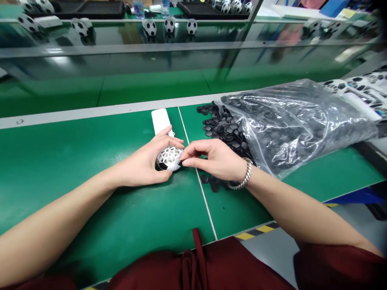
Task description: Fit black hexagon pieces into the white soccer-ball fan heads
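Note:
On the green bench, my left hand point(148, 161) is wrapped round a white openwork soccer-ball shell point(169, 156), whose lattice faces up. A white flat, rectangular part point(161, 120) stretches out behind the shell; whether they are joined is hidden by my fingers. My right hand point(213, 158), with a chain bracelet at the wrist, pinches a small black panel point(180, 163) against the shell's right side. Just beyond that hand, a pile of loose black panels point(225, 127) spills from a clear plastic bag point(290, 125). A few more black panels point(215, 183) lie below my right wrist.
Behind the bench runs a green conveyor point(136, 86) with a pale rail point(121, 108). Several black-and-white balls point(191, 27) stand on the far ledge, near black trays point(87, 9) and bottles point(138, 9). More patterned white parts point(359, 86) lie at the right.

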